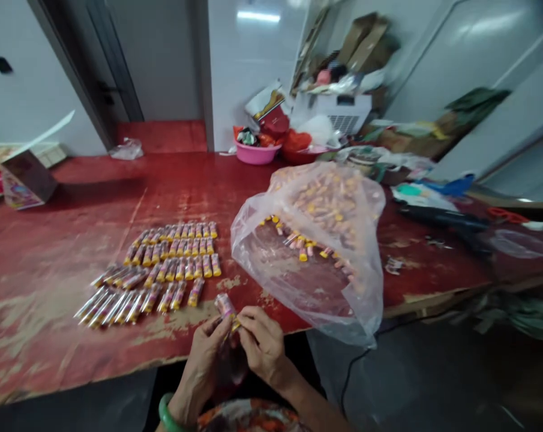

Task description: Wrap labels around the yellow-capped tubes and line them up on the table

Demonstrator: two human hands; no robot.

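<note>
Near the table's front edge, my left hand [207, 347] grips a small wrapped tube [225, 305] with a clear, purple-printed sleeve and a yellow end. My right hand [263, 343] pinches the yellow lower end of that same tube. Left of my hands, similar tubes [181, 268] lie side by side in several rows on the worn red table [172, 192]. To the right a large clear plastic bag [257, 240] lies open towards me, with a heap of yellow-ended pieces [329, 198] inside it.
A pink basin [256, 155] with packets stands at the back, beside a white basket [350, 111]. A cardboard box [28, 180] is at the far left. Dark tool [442, 217] and red scissors [507, 215] lie right. A cable [350, 372] hangs below the table edge.
</note>
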